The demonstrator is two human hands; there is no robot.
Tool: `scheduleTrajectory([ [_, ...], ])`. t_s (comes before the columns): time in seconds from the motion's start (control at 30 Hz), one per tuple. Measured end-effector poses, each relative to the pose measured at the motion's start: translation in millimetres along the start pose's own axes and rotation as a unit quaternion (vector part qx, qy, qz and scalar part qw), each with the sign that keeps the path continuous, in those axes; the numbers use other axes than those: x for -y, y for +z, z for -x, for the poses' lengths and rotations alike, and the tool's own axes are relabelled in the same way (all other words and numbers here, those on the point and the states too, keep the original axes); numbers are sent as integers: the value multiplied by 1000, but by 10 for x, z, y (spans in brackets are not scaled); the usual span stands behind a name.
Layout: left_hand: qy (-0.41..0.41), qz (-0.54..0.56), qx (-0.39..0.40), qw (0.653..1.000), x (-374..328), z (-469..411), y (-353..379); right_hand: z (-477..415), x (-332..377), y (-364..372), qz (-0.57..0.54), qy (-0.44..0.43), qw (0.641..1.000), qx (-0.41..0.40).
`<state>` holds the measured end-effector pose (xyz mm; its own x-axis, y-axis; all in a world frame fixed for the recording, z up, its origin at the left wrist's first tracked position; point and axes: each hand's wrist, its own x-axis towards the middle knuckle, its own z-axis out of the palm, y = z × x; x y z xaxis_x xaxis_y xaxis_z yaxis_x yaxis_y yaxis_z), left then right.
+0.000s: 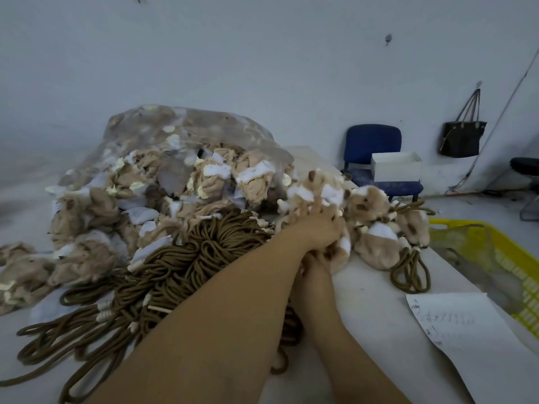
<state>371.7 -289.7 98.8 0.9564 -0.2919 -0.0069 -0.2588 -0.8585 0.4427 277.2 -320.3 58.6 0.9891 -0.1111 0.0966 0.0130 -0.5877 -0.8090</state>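
Note:
A tan and white plush toy (339, 252) lies on the white table (370, 304) near its middle. My left hand (320, 225) grips the plush from above, fingers curled into the fur. Below it, my right hand (313, 262) is mostly hidden by the left forearm and seems to hold the plush's lower part. Other plush toys with brown cord loops (388, 225) sit just to the right. A heap of brown cords (186, 263) lies to the left of my arms.
A large clear plastic bag of plush pieces (175, 170) fills the left of the table. A sheet of paper with writing (463, 325) lies at front right, a yellow crate (495, 258) beyond the table edge. A blue chair with a white box (396, 167) stands by the wall.

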Motion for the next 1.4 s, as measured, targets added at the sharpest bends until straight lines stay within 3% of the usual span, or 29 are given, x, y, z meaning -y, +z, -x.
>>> scheduleTrajectory([
  [0.13, 46, 229, -82, 969, 283, 205, -163, 114, -54, 61, -87, -86, 990, -65],
  [0.23, 75, 88, -156, 981, 562, 379, -144, 49, 25, 40, -162, -75, 983, -47],
  [0.33, 34, 2, -234, 972, 621, 435, -73, -27, 55, 40, -181, -31, 981, -58],
  [0.43, 75, 4, -177, 981, 535, 417, -39, -86, 44, 13, -131, 7, 984, -121],
  [0.5, 73, -98, -124, 985, 545, 387, -75, -73, 79, 0, -102, -40, 974, -198],
  [0.57, 55, -171, -65, 982, 582, 388, -142, -92, 160, 24, -109, -116, 968, -196],
  [0.63, 82, -166, -47, 982, 637, 435, -209, -161, 176, 83, -140, -117, 975, -128],
  [0.7, 139, -78, -62, 985, 712, 545, -319, -247, 100, 100, -166, -65, 979, -96],
  [0.77, 158, -44, -156, 974, 858, 619, -470, -296, 26, 101, -174, -34, 980, -86],
  [0.83, 77, -30, -321, 944, 1015, 631, -636, -294, -8, 125, -173, -37, 981, -83],
  [0.9, -60, 81, -420, 902, 1142, 611, -803, -265, -14, 150, -157, -60, 982, -85],
  [1.0, -185, 226, -377, 879, 1298, 480, -1003, -229, -35, 152, -145, -88, 981, -90],
  [1.1, -204, 291, -335, 873, 1397, 368, -1062, -207, -58, 145, -121, -113, 982, -91],
  [1.2, -222, 450, -318, 804, 1406, 419, -1093, -187, -63, 136, -120, -134, 977, -113],
  [1.33, -132, 723, -297, 610, 1305, 738, -1146, -105, 29, 98, -148, -190, 952, -187],
  [1.4, -86, 796, -255, 543, 1229, 996, -1064, -37, 123, 96, -156, -220, 948, -166],
])
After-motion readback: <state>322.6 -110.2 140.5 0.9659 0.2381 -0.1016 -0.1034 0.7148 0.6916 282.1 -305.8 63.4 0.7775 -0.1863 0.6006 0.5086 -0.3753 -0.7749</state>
